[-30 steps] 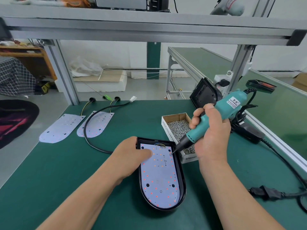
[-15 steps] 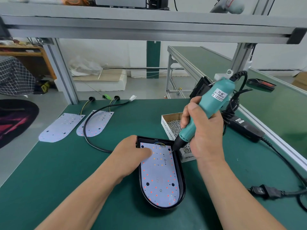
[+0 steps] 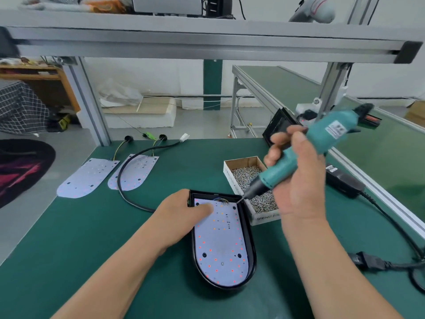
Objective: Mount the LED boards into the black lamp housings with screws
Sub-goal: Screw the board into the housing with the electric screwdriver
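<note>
A black lamp housing (image 3: 249, 245) lies on the green table with a white LED board (image 3: 220, 240) seated inside it. My left hand (image 3: 184, 210) rests on the housing's upper left corner, thumb pressing flat on the board. My right hand (image 3: 296, 178) grips a teal electric screwdriver (image 3: 296, 155), tilted, its bit tip hovering at the housing's upper right corner beside the screw box. A cardboard box of screws (image 3: 253, 180) stands just right of the housing.
Two spare LED boards (image 3: 88, 177) (image 3: 134, 172) with wires lie at the far left of the table (image 3: 69, 238). A black cable (image 3: 125, 187) loops near them. Another black housing (image 3: 279, 126) leans at the back. A power adapter (image 3: 345, 180) and cord (image 3: 368, 261) lie right.
My right hand has swung the screwdriver's top rightward and lifted slightly; the bit has moved off the board toward the housing's upper right corner. My left hand has stayed in place.
</note>
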Tool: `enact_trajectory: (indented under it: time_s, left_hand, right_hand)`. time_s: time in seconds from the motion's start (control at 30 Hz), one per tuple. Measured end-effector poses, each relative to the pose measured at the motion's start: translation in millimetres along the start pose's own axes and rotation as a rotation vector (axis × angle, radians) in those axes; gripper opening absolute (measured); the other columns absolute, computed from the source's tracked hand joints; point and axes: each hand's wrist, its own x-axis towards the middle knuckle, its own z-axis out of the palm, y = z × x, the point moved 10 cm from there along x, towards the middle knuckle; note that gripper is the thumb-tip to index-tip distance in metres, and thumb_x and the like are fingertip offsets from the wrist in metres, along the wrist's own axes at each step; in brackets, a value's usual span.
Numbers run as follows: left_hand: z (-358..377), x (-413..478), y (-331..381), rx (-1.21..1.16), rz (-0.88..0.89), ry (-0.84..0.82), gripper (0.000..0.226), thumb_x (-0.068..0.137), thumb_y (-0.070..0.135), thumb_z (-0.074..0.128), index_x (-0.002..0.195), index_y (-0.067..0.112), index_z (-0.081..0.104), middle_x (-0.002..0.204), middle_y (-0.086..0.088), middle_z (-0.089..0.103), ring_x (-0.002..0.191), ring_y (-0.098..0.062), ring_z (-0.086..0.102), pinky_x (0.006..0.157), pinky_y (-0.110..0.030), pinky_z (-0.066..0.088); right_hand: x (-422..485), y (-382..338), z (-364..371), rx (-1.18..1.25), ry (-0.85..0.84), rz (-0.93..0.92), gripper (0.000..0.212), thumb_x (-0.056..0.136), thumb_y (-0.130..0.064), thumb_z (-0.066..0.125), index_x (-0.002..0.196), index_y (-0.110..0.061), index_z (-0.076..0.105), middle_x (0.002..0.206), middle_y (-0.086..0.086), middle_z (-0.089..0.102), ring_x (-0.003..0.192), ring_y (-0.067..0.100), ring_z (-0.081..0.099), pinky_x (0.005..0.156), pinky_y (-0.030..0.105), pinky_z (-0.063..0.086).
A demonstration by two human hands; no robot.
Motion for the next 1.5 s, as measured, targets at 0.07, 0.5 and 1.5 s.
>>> enact_trajectory:
  time_s: [0.07,0.5,1.5]
  left_hand:
    - [-12,-3,-2,0.015,-0.040,0.066,0.055,0.088,0.080,0.051,0.104,0.031,0.068,0.093,0.015,0.072,0.081,-0.011,0.065,0.075,-0.033,0.049]
    - [-26,-7,22,-1.265,0.012,-0.068,0.034,0.102,-0.017,0.040,0.132,-0.009,0.056,0.126,-0.030,0.073,0.118,-0.032,0.074,0.083,-0.025,0.063]
    - [-8,-22,26,-1.106,-0.075,-0.154,0.024,0.107,-0.003,0.049,0.125,-0.014,0.060,0.118,-0.030,0.075,0.109,-0.028,0.078,0.081,-0.026,0.065]
  right_hand:
    - [-3,7,-11,0.053,0.087,0.053,0.008,0.099,-0.024,0.064,0.102,-0.017,0.063,0.089,0.006,0.068,0.062,0.014,0.055,0.058,0.026,0.048]
    - [-26,48,6,0.197,0.120,0.234,0.010,0.102,-0.022,0.061,0.097,-0.014,0.064,0.085,0.007,0.063,0.063,0.014,0.053,0.058,0.024,0.047]
    - [-28,39,5,0.275,0.197,0.242,0.011,0.104,-0.020,0.057,0.096,-0.013,0.060,0.084,0.006,0.063,0.062,0.013,0.053,0.057,0.023,0.048]
